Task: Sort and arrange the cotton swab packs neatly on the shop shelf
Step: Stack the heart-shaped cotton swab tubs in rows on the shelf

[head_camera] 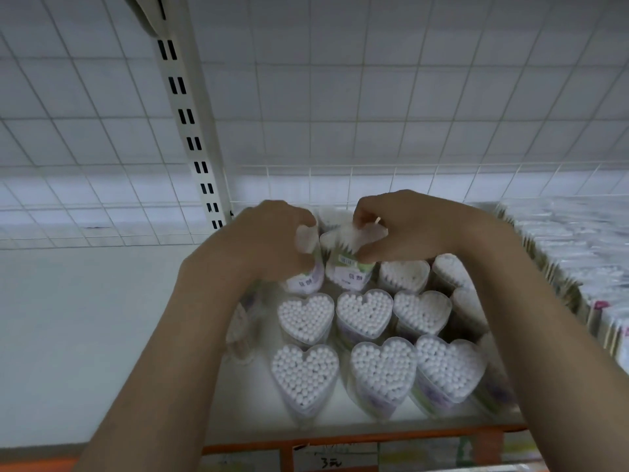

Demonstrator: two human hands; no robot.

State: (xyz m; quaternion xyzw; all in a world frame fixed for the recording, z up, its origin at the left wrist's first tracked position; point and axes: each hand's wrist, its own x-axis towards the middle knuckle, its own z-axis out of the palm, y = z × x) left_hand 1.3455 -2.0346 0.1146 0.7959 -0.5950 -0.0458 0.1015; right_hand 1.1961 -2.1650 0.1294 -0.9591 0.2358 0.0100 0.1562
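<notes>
Several clear heart-shaped cotton swab packs (364, 316) stand in rows on the white shelf (102, 335), swab tips up. At the back of the group my left hand (269, 240) grips one tilted pack (306, 267) with a purple label. Beside it my right hand (408, 229) pinches the top of another tilted pack (350, 264) with a barcode and green-edged label. The two held packs lean toward me and nearly touch. One pack (243, 330) is partly hidden behind my left forearm.
A slotted upright post (194, 137) and a wire grid back panel (374, 97) rise behind the shelf. A low wire divider (374, 182) runs along the back. Flat wrapped swab packs (578, 260) fill the right. An orange price rail (340, 441) edges the front.
</notes>
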